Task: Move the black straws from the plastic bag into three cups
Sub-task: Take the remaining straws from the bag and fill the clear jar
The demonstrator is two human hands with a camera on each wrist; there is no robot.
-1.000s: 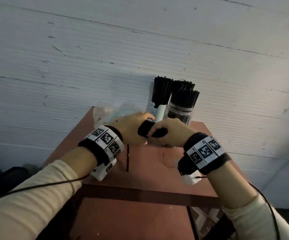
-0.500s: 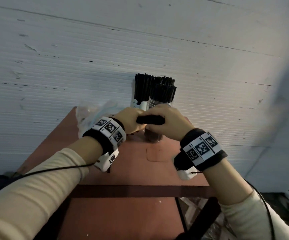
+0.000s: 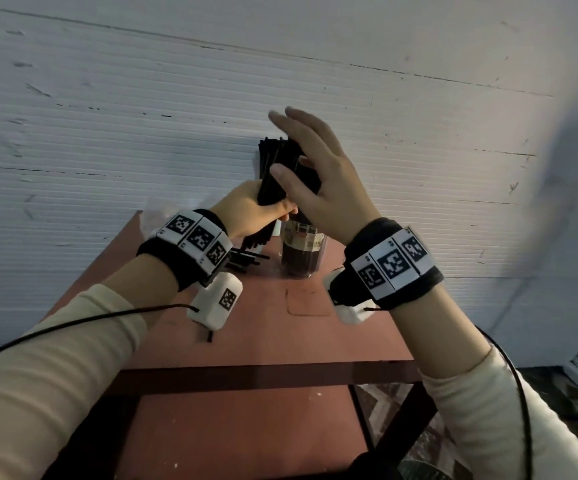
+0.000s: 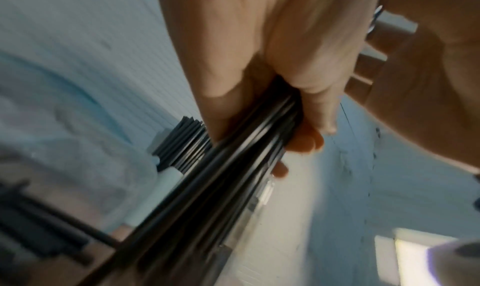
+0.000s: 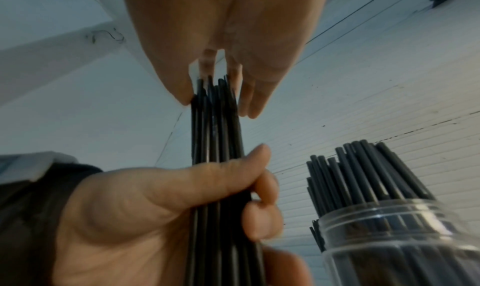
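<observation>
Since earlier frame: both hands raised from table level, straw bundle (image 3: 273,188) turned from horizontal to upright above clear cup (image 3: 301,254).

Left hand (image 3: 253,213): clenched round lower part of bundle, thumb across front. Right hand (image 3: 318,181): fingers straight, flat against bundle's upper ends, thumb alongside; not gripping.

Clear cup on red table (image 3: 280,334), full of black straws. White cup (image 4: 166,179) behind, also filled. Loose straws (image 3: 246,261) on table beside left wrist. Plastic bag (image 3: 156,216) at table's far left corner.
</observation>
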